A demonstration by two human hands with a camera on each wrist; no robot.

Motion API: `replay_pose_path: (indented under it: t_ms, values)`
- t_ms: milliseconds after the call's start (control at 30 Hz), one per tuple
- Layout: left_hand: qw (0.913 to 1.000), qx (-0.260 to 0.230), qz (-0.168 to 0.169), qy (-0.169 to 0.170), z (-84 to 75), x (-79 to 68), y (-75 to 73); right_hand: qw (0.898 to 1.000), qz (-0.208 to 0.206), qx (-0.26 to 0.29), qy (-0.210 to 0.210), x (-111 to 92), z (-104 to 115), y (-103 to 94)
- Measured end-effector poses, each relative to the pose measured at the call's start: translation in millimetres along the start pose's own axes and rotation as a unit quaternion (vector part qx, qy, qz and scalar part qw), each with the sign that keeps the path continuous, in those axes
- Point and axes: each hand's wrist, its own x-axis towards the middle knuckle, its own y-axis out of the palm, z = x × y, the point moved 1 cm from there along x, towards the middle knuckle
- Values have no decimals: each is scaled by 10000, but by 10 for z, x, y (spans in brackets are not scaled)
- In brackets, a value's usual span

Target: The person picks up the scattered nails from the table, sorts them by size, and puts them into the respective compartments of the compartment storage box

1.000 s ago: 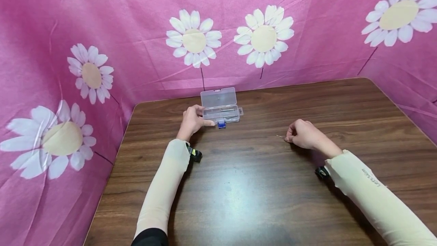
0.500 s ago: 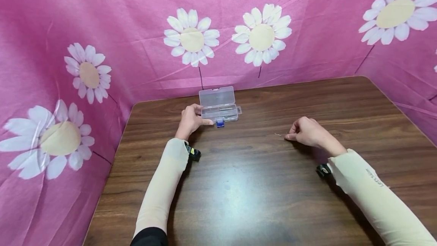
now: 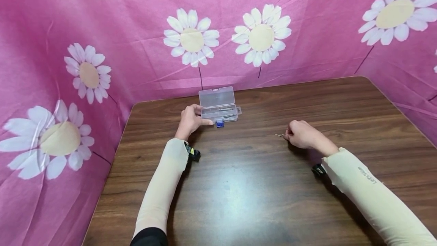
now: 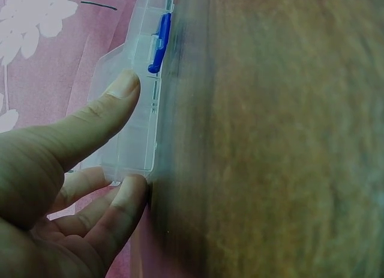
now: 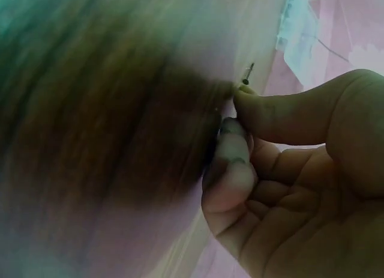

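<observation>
A clear plastic box stands near the back of the table with its lid raised. Several thin metal pieces lie in it, and a blue latch hangs at its front. My left hand grips the box's left end, thumb along the front and fingers at the side; in the left wrist view the thumb lies below the latch. Right of the box, low over the tabletop, my right hand pinches a thin metal pin-like piece pointing left. Its held end is hidden by the fingertips.
The brown wood-grain table reaches to a pink cloth with white flowers, hung behind and at the sides. A clear hanging tab sticks out from the box's right end.
My right hand drew back slightly half a second ago and is now closer over the metal piece, its fingers more curled. The left hand and the box have stayed put.
</observation>
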Motion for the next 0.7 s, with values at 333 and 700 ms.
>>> replay_pose_path:
  t_ms: [333,700]
  values:
    - [10000,52,-30,-35,-7,-4,-2,9914,-486,1205,147,139,131,-231]
    - [9999,-15,27,-115,-21,-3,-11,9770,-574,2054,-48,463,388,-230]
